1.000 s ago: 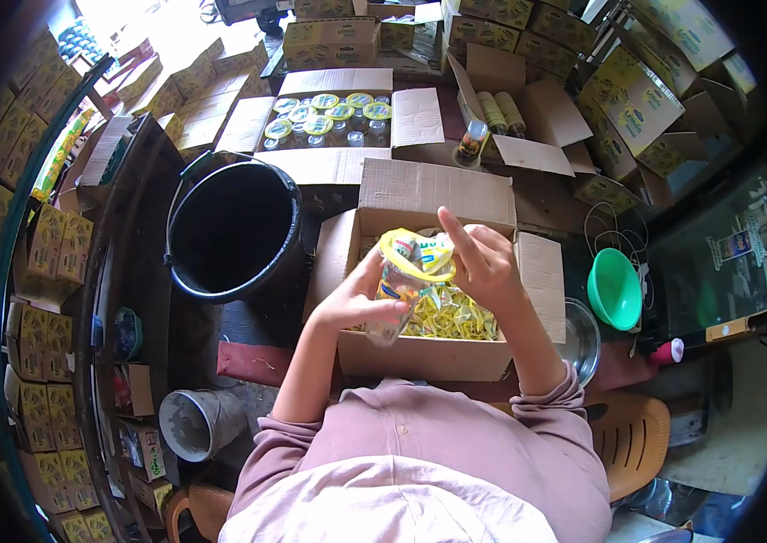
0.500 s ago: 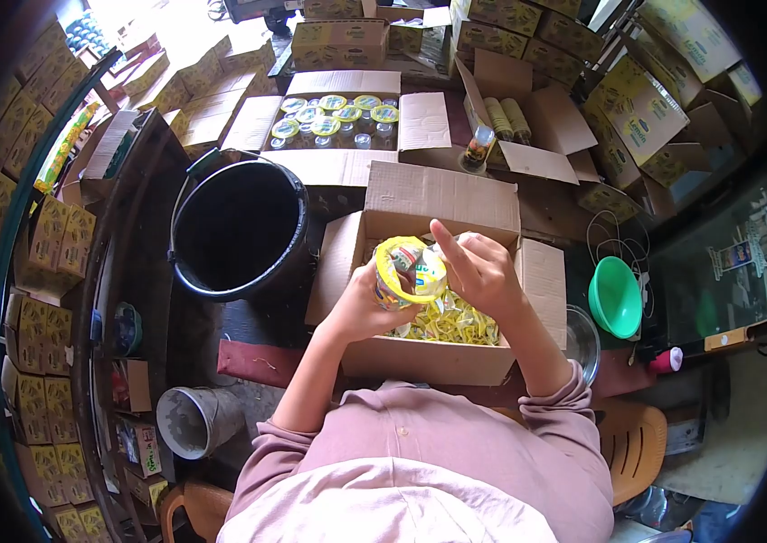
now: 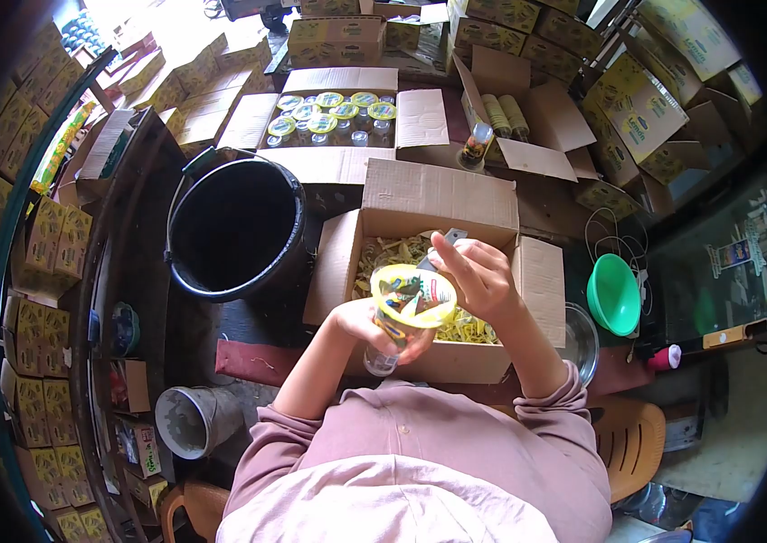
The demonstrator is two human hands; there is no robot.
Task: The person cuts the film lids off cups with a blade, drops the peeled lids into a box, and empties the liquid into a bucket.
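A clear plastic jar (image 3: pixel 382 362) with a yellow-rimmed top (image 3: pixel 412 297) is gripped in my left hand (image 3: pixel 374 328), tilted so that its printed top faces me. Green, red and white print or wrappers show at the top; I cannot tell which. My right hand (image 3: pixel 483 276) is closed around a flat grey strip-like tool (image 3: pixel 442 251), just above the jar's rim. Both hands are over an open cardboard box (image 3: pixel 429 362) that contains many small yellow wrapped packets (image 3: pixel 469 328).
A black bucket (image 3: pixel 177 262) stands left of the box. Behind are a carton (image 3: pixel 334 165) of yellow-topped jars and an open carton (image 3: pixel 546 163) with a single jar (image 3: pixel 476 145) beside it. A green bowl (image 3: pixel 614 294) lies right; a grey bucket (image 3: pixel 189 423) stands lower left.
The jar has moved slightly down and tipped, so its clear base now shows below my left hand. The grey tool has come into view at my right hand.
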